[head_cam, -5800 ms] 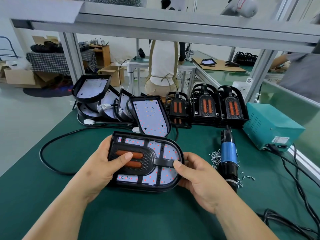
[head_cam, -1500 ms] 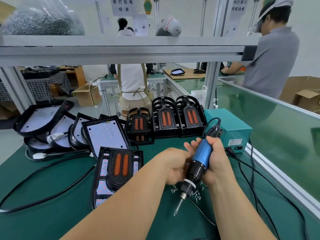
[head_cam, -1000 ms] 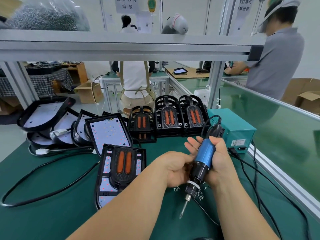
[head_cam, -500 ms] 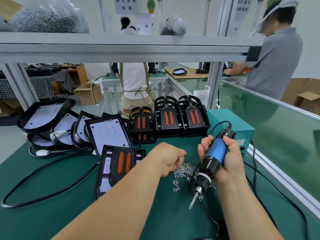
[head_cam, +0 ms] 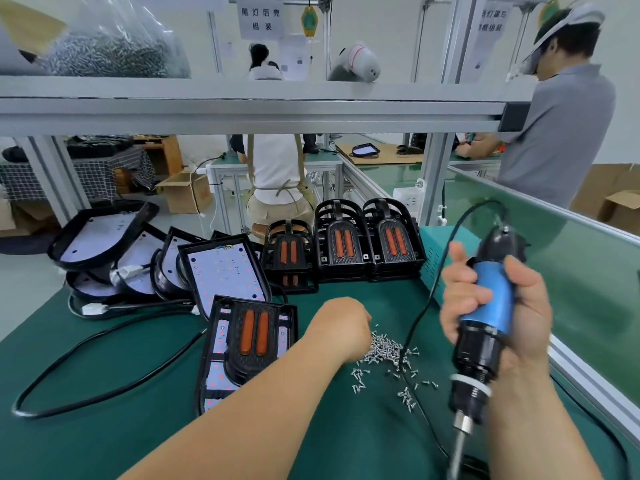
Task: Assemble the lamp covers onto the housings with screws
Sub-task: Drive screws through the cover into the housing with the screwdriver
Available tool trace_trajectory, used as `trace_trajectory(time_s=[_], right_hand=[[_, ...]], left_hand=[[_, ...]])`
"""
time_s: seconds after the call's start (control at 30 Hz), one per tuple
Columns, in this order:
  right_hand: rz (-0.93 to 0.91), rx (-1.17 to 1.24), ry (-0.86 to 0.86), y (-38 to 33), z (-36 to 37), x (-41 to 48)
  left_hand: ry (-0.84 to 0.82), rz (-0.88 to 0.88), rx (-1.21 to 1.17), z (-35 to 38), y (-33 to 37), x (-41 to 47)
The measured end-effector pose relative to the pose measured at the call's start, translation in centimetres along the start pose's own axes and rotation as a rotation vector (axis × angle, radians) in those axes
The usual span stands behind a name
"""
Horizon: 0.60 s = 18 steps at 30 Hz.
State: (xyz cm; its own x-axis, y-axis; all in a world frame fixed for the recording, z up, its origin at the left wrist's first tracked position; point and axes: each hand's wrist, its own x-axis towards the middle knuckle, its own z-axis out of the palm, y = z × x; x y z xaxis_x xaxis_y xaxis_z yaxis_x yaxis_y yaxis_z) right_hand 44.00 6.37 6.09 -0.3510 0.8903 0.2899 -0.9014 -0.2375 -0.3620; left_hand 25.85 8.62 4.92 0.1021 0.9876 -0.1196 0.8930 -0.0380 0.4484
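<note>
Left hand (head_cam: pixel 341 329) moved off the screwdriver (head_cam: pixel 491 299) onto the screws (head_cam: pixel 384 351) (fingers hidden, can't tell if pinching one) | right hand (head_cam: pixel 530 313) clamped round raised screwdriver | cover (head_cam: pixel 254 336) seated on housing (head_cam: pixel 211 358) beside my left forearm | fastening likely next

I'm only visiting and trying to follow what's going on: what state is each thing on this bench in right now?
screw pile, loose on the green mat.
left hand, down at the screw pile, fingers hidden.
screwdriver, lifted off the mat, bit pointing down.
right hand, grips the screwdriver.
front lamp, covered, flat on the mat.
spare covers, stacked at the back.
open housings, uncovered, leaning together.
</note>
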Motion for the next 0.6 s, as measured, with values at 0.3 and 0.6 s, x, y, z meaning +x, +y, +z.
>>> trace_trajectory(time_s=[0.3, 0.6], right_hand=[[0.062, 0.234, -0.22, -1.9, 1.1, -2.1], [-0.049, 0.231, -0.065, -1.9, 0.2, -1.6]], left_hand=[[-0.01, 0.268, 0.198, 4.8, -0.4, -0.8], [-0.182, 0.742, 0.372, 7.4, 1.7, -2.2]])
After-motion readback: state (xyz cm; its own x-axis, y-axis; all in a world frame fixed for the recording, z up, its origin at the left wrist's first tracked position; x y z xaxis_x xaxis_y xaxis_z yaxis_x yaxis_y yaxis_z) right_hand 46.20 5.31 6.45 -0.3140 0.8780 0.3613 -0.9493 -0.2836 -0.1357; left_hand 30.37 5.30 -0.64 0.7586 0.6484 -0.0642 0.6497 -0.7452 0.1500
